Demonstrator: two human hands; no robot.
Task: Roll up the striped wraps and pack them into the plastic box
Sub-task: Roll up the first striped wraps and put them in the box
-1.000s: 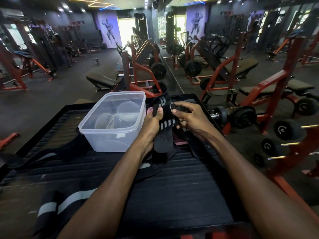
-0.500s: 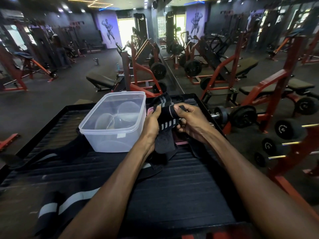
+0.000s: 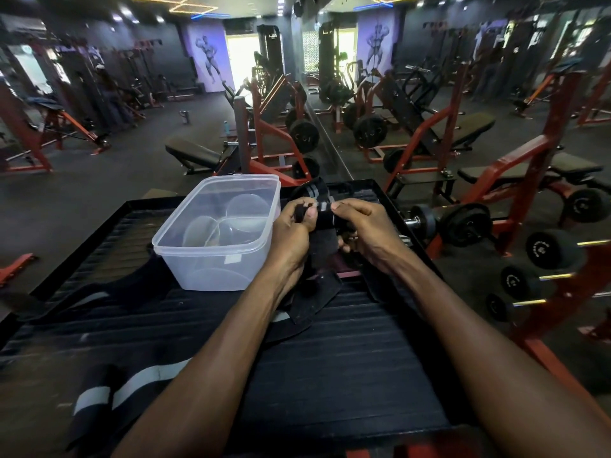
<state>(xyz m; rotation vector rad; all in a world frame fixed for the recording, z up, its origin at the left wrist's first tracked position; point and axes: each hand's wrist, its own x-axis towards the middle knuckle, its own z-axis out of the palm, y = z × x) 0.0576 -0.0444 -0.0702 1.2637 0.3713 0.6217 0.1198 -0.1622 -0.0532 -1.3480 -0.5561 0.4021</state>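
Wraps lie loose at the near left: a striped wrap [image 3: 99, 396] on the black ribbed platform [image 3: 330, 375], with the plastic box [image 3: 215, 239] farther off. Just right of the box, my left hand [image 3: 291, 233] and right hand [image 3: 367, 233] both clench the half-rolled wrap [image 3: 322, 219], its tail hanging to the platform.

My hands [image 3: 330, 233] cover most of the wrap [image 3: 325, 246] roll; at 7 o'clock, another wrap [image 3: 109, 391] is cut off by my forearm.

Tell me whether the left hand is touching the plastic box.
Cannot tell. In the head view the left hand overlaps the plastic box at its right wall; no gap or contact shows plainly.
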